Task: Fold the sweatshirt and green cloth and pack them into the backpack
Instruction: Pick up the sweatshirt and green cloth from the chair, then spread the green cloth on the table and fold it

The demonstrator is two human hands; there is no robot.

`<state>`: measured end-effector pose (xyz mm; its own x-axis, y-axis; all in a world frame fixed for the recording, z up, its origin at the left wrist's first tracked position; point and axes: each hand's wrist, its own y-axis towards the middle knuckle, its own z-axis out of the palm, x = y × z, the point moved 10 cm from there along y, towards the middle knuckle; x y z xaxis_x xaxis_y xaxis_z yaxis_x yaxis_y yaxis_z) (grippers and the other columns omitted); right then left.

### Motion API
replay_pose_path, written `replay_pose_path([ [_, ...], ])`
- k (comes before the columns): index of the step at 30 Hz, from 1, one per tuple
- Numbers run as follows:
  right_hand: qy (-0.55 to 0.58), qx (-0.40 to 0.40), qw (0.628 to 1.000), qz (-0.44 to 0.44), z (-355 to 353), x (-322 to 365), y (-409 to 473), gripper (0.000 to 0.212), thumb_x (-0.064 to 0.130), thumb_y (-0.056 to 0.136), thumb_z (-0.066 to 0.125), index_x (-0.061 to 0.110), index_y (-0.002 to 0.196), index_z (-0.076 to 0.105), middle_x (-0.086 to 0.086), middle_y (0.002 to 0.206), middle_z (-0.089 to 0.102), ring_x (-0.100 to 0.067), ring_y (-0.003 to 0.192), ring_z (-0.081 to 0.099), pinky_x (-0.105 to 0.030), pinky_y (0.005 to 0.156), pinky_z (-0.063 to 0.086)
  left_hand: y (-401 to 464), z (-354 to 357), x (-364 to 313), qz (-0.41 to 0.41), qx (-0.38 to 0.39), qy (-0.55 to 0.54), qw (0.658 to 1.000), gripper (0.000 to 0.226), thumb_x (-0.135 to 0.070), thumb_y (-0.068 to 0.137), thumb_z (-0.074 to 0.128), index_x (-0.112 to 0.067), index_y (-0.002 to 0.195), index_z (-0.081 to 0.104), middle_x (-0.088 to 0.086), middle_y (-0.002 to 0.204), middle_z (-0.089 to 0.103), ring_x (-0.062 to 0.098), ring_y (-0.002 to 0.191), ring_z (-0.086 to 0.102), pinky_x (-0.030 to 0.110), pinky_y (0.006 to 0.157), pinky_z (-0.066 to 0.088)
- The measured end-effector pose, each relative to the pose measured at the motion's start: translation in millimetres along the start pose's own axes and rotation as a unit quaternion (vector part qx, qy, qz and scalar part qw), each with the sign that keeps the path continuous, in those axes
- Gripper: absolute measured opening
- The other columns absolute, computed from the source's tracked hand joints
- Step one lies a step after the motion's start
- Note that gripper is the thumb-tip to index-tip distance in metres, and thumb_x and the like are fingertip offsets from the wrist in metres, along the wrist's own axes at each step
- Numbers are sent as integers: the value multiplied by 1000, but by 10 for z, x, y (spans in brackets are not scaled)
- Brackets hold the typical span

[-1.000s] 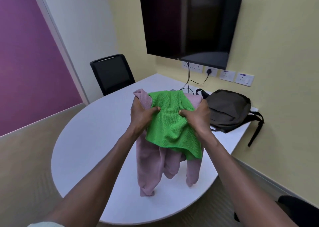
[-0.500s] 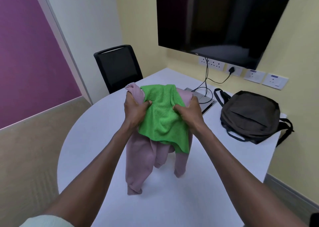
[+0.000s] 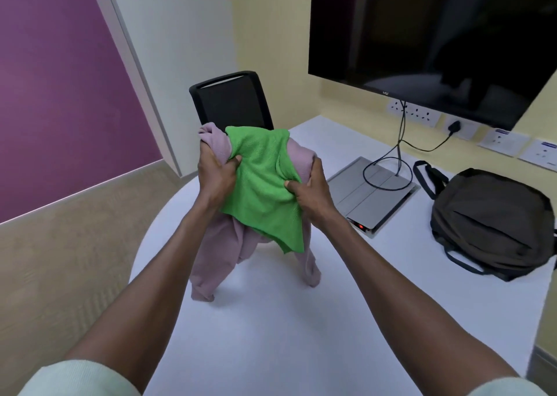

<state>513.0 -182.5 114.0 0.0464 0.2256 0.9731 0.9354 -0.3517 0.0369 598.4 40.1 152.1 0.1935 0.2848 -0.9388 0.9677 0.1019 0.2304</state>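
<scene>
Both hands hold the clothes up above the white table (image 3: 271, 320). The left hand (image 3: 215, 174) has its fingers curled tight around the pink sweatshirt (image 3: 217, 245) and the left edge of the green cloth (image 3: 262, 184), thumb pressed on the green. The right hand (image 3: 312, 189) grips the right edge of the same cloth together with the sweatshirt behind it. The green cloth hangs between the two sets of fingers, in front of the sweatshirt, whose sleeves drop below the fingers and reach the table. The dark backpack (image 3: 491, 223) lies flat on the table, well apart to the right of the right fingers. Between them sits a grey cable box (image 3: 367, 196) with a black cable (image 3: 398, 148).
</scene>
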Motion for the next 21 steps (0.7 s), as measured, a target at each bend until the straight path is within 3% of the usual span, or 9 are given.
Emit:
replay_pose_path([
  [3,53,-11,999,4,223,86,193,91,23,70,66,29,150,23,2,147,44,-22,128,49,-48,104,46,223,-218,-10,0,-29,-11,1000,79,-25,82,75,-18,148,33,1,139,54,21,126,53,43,108,45],
  [8,111,-12,993,39,568,-7,383,87,26,63,66,26,145,33,0,137,54,-22,119,56,-49,101,49,491,-444,134,0,-51,-19,998,71,-19,83,76,-14,141,36,3,133,57,20,120,56,35,101,48],
  [11,44,56,989,127,834,-419,324,92,18,80,65,20,155,12,-9,146,44,-28,125,49,-44,105,45,520,-345,643,-67,-23,68,995,70,-18,85,75,-8,138,29,13,133,52,30,119,53,39,94,48],
  [13,-24,122,973,193,939,-754,173,92,16,87,64,11,156,4,-14,151,37,-32,132,43,-39,105,43,401,-286,1133,-161,-3,133,978,79,-18,84,78,-2,138,24,21,137,48,39,124,50,47,99,47],
  [16,-90,203,950,221,989,-1071,-36,65,1,92,59,-1,149,27,-8,137,47,-27,129,45,-26,94,41,211,-146,1792,-244,57,211,945,93,-22,80,82,3,144,21,27,140,47,44,124,50,52,101,47],
  [18,-112,227,943,216,1003,-1261,-100,53,-6,92,55,-1,143,39,-4,126,50,-20,114,48,-23,85,39,74,35,2089,-255,127,228,931,83,-21,83,79,4,144,29,22,139,50,41,121,53,44,97,49],
  [21,-143,223,943,201,1038,-1496,-52,55,-2,91,58,1,143,42,-15,139,52,-20,107,50,-28,85,42,-151,187,2498,-297,180,225,910,55,-22,83,78,3,125,54,19,121,64,36,105,63,46,91,55],
])
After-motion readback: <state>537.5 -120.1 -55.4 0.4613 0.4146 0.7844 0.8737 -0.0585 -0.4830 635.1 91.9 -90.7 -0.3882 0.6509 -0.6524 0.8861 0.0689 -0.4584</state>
